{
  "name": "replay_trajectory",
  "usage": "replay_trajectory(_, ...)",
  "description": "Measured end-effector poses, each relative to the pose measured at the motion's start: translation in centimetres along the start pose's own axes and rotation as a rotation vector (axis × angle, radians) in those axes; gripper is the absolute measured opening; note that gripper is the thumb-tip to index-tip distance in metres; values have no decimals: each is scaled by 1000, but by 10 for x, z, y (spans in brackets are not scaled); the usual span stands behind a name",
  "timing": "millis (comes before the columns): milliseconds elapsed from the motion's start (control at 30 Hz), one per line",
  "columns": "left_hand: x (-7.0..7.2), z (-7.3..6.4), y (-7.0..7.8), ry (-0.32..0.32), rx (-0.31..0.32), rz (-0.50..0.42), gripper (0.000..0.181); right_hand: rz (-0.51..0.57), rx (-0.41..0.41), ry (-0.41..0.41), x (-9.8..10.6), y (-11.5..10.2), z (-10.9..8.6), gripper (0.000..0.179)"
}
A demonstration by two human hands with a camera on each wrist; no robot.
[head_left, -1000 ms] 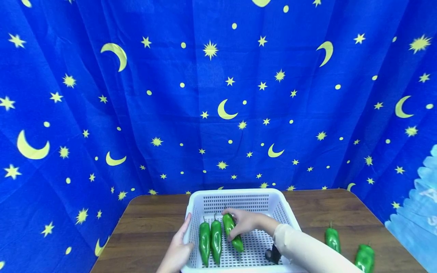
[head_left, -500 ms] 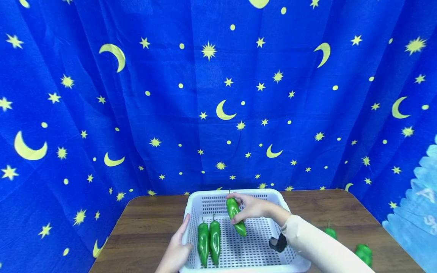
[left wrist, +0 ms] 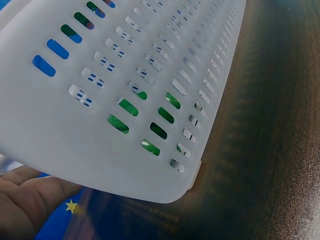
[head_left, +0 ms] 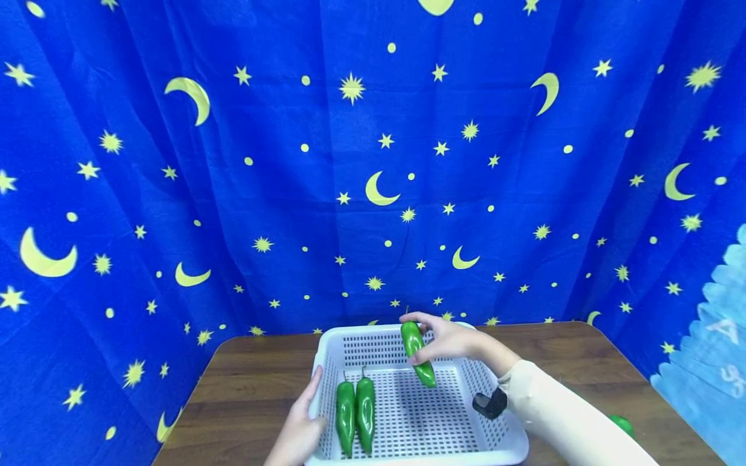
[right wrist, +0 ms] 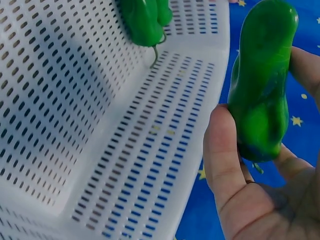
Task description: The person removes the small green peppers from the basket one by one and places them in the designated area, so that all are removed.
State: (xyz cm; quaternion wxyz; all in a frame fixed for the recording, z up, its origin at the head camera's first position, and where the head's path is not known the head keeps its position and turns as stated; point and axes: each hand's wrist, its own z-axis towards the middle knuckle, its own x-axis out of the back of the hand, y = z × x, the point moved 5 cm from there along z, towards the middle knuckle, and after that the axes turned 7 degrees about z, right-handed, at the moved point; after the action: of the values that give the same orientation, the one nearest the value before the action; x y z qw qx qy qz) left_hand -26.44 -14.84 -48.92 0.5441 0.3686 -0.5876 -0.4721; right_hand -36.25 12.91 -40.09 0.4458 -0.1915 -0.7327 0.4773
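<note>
In the head view a green pepper [head_left: 418,354] hangs tilted above the basket's far right part, stem end up, pinched between the thumb and fingers of my right hand [head_left: 449,341]. The right wrist view shows this pepper [right wrist: 262,85] beside the basket wall, held between thumb and fingers. My left hand [head_left: 300,424] grips the left rim of the white perforated basket [head_left: 414,461], one finger stretched along the edge. Two more green peppers [head_left: 346,417] lie side by side at the basket's left, stems away from me; their green shows through the slots in the left wrist view.
The basket stands on a brown wooden table [head_left: 250,401]. Part of another green pepper [head_left: 622,424] shows on the table at right, behind my right sleeve [head_left: 571,414]. A blue curtain [head_left: 373,162] with moons and stars hangs behind and along both sides.
My right hand has lifted the third pepper off the basket floor and moved it up and to the right. The left hand stays on the rim. The sleeve now covers more of the table's peppers.
</note>
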Motion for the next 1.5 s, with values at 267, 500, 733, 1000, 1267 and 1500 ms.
replay_trajectory(267,0,-2,3,0,-5,5,96,39,0,4,21,10,-15,82)
replay_trajectory(500,-1,-2,4,-3,-8,7,96,83,5,26,49,19,-38,83)
replay_trajectory(733,-1,-3,4,-2,-14,5,95,59,3,87,76,34,-58,82)
replay_trajectory(1000,-1,-2,4,-3,-10,14,95,97,26,121,98,47,-80,81)
replay_trajectory(1267,0,-1,2,0,-3,24,95,75,23,151,119,64,-101,80)
replay_trajectory(1500,1,-1,3,4,0,22,95,74,11,183,133,83,-117,78)
